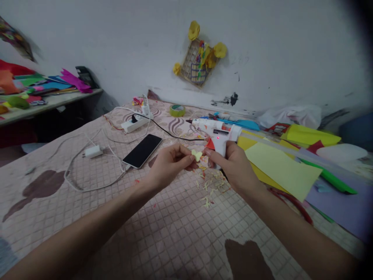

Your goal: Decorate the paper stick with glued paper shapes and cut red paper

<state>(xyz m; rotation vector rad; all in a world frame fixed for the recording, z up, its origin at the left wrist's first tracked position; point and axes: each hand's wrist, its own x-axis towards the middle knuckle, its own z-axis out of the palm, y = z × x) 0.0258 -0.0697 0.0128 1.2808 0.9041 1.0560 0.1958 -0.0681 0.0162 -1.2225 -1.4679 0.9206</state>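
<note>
Pinched in my left hand (171,161) is a small pale yellow paper cutout (197,155) with a lobed edge. My right hand (237,167) is wrapped around the handle of a white hot glue gun (223,134), its fingertips showing near the orange trigger. The gun's dark nozzle points left and a small red light glows on its side. Both hands are close together above the table, with the cutout just left of the handle. Thin pale paper scraps (208,186) lie scattered below them.
A smartphone (142,151), a white charger (93,151) with cables and a power strip (135,123) lie on the left. Green tape (177,110) sits at the back. To the right are pale yellow paper (282,167), red-handled scissors (294,204) and a green tool (328,177).
</note>
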